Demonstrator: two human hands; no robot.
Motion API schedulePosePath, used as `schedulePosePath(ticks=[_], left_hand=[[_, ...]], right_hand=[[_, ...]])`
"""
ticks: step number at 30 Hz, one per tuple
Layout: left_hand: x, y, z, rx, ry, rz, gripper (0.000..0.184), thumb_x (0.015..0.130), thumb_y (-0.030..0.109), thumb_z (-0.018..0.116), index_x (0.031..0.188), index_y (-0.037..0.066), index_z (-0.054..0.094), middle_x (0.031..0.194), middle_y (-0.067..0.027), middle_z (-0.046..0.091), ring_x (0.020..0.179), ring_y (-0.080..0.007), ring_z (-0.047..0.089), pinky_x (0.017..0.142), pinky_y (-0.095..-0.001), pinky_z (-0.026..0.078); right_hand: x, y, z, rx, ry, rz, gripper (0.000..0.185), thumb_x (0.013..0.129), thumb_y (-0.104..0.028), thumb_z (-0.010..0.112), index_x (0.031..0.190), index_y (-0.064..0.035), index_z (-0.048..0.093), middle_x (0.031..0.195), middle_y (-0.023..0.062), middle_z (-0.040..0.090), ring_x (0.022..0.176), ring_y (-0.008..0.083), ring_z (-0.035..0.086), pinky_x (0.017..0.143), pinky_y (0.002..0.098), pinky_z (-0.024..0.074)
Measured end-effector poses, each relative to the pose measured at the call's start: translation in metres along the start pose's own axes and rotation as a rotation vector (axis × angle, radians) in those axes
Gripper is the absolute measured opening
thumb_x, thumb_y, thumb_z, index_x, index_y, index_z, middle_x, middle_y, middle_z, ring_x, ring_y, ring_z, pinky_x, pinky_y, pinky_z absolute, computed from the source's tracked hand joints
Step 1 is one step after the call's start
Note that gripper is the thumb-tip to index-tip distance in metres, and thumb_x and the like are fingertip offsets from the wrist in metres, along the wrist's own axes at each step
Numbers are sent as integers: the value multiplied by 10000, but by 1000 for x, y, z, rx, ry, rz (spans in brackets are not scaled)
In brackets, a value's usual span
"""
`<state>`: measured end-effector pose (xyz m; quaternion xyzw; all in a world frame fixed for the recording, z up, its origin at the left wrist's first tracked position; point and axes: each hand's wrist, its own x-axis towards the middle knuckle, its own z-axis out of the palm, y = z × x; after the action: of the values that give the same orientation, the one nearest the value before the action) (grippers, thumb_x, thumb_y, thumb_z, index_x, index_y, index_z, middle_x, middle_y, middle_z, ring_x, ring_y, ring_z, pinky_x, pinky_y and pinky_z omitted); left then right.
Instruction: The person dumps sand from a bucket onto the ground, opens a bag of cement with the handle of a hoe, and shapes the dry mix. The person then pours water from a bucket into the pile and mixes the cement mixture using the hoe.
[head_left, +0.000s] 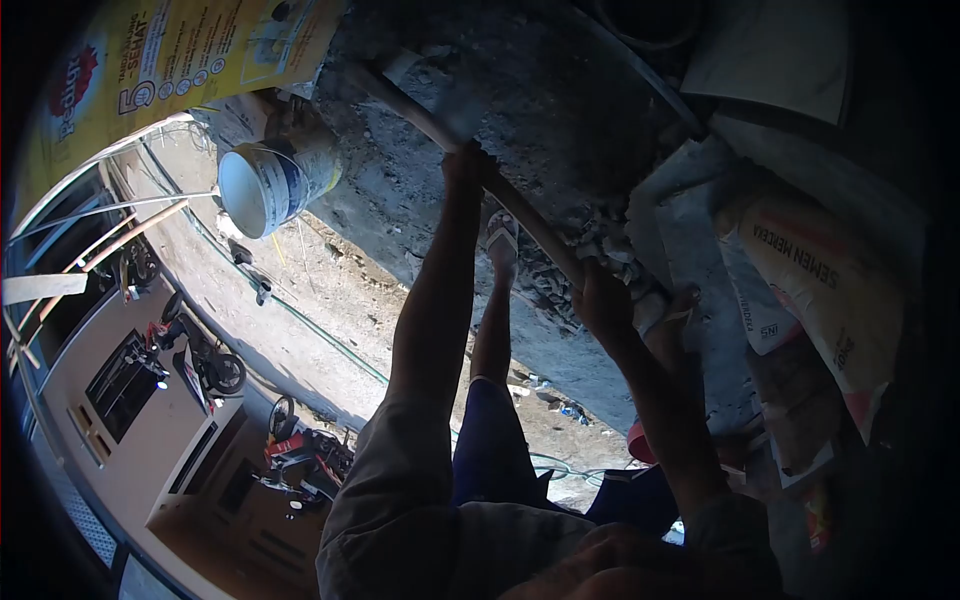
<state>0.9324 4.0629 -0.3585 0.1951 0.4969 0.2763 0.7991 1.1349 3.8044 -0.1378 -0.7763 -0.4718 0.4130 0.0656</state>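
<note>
A long pale wooden handle (535, 225) runs slantwise across the upper middle of the view. Its far end reaches dark, gravelly ground, where the working end is too dim to make out, so I cannot tell which tool it is. My left hand (468, 166) is closed round the handle farther up. Lower down, near the other end, my right hand (603, 298) is wrapped round it as well. Broken rubble (560, 290) lies beneath the handle. Between my arms, my sandalled foot (502, 235) stands on the ground beside this rubble.
A white bucket (265, 190) is at the upper left, below a yellow banner (190, 60). Cement sacks (815, 290) stand at the right. A green hose (320, 335) crosses the sunlit ground. Motorcycles (305, 455) are parked by a building (140, 360) at the lower left.
</note>
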Motion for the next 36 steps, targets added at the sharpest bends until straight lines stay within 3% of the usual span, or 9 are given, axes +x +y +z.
schedulePosePath(ticks=[1,4,7,11,16,22,25,31,36], left_hand=[[0,-18,-8,186,-19,113,180,816,237,548,824,58,529,718,-107,585,658,-289,610,637,-458,516],[-69,-16,83,19,297,-56,183,861,229,560,857,46,549,719,-87,577,638,-273,611,622,-440,535],[-121,-37,122,59,127,70,211,868,230,622,879,28,558,727,-71,571,636,-240,616,607,-400,555],[-160,-14,158,119,361,116,171,841,168,636,834,33,532,664,-57,557,562,-200,600,526,-347,545],[-110,47,139,341,518,112,133,823,113,626,804,41,516,583,-41,528,458,-178,562,436,-315,515],[-90,-27,68,536,496,-276,139,835,146,615,799,51,520,580,-65,523,462,-214,562,420,-336,487],[-91,-46,24,230,264,-392,117,828,125,617,800,51,531,590,-67,514,461,-224,549,418,-347,482],[-162,21,65,470,363,-243,154,794,123,610,827,-1,524,619,-72,558,501,-196,604,437,-329,520],[-136,118,123,441,335,136,229,770,76,605,928,-19,468,652,-79,550,516,-195,606,440,-321,531]], right_hand=[[-5,-3,-9,2,-3,-2,302,748,-158,702,964,-70,511,784,140,624,735,349,651,642,460,526],[-42,35,-16,-25,-26,15,309,729,-151,711,972,-73,536,802,140,633,746,350,654,643,455,529],[-88,69,-14,12,31,-22,329,716,-148,713,994,-73,554,807,146,638,732,356,654,630,461,528],[-105,64,4,92,34,0,343,708,-132,702,1013,-72,558,787,154,634,711,371,649,619,476,523],[-61,4,22,199,-30,14,325,734,-126,655,1026,-58,529,780,194,637,706,393,646,624,489,526],[-101,-51,34,246,-179,121,413,740,-119,650,1054,38,431,722,240,625,684,416,650,609,497,535],[-117,-78,22,297,-198,150,399,736,-105,643,1045,28,428,715,243,622,680,418,648,597,495,532],[-155,-99,27,378,-154,165,378,744,-110,632,1068,-5,466,738,229,631,709,426,642,613,511,517],[-84,-99,37,343,58,37,355,756,-125,641,1074,-38,510,735,178,641,680,387,648,582,476,518]])
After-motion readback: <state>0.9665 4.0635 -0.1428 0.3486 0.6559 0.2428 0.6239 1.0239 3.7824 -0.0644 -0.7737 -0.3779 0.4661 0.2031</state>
